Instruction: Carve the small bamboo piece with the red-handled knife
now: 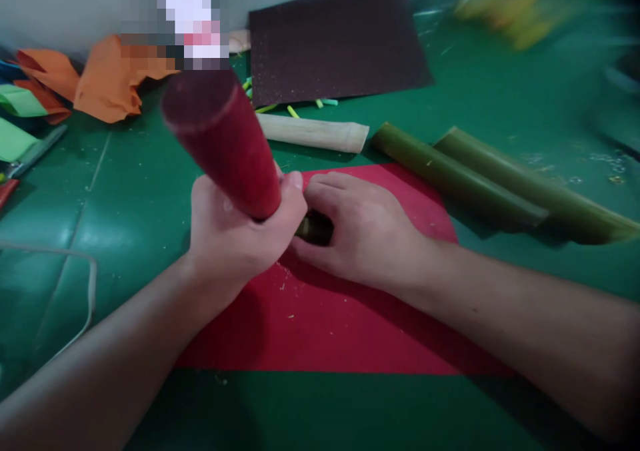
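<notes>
My left hand point(240, 228) is closed around the narrower lower end of a red tapered cylinder point(235, 151), which leans up and left with its wide dark end raised. Close beside it, my right hand point(360, 224) curls over a short dark greenish piece of bamboo point(316, 228). Most of that piece is hidden under my fingers. Both hands rest low over a red sheet point(325, 331) sprinkled with small pale shavings. Whether the cylinder touches the bamboo is hidden by my left hand.
Behind my hands lies a pale peeled bamboo piece point(315, 133). Two green split bamboo lengths point(460, 171) lie to the right. A dark brown sheet point(340, 44) is at the back. Crumpled orange paper point(107, 84) sits back left. A thin pale cord point(93, 271) lies on the green surface point(135, 171).
</notes>
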Demonstrator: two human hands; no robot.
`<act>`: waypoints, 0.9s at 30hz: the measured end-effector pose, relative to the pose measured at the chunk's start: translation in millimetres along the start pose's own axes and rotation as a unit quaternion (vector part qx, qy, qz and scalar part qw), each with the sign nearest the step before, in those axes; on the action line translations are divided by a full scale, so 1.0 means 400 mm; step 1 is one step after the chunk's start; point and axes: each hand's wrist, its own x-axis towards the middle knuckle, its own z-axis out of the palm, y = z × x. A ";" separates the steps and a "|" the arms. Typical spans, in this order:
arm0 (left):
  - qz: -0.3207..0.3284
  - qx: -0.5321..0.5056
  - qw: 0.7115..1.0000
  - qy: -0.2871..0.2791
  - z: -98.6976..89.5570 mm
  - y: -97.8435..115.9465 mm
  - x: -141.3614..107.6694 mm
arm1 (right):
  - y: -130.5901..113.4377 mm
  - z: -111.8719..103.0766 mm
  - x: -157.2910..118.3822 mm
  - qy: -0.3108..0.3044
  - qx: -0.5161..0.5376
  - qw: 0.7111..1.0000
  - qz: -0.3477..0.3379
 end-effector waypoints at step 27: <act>-0.094 -0.073 0.992 0.049 0.016 -0.020 0.010 | -0.004 0.003 -0.001 -0.006 -0.001 1.000 0.013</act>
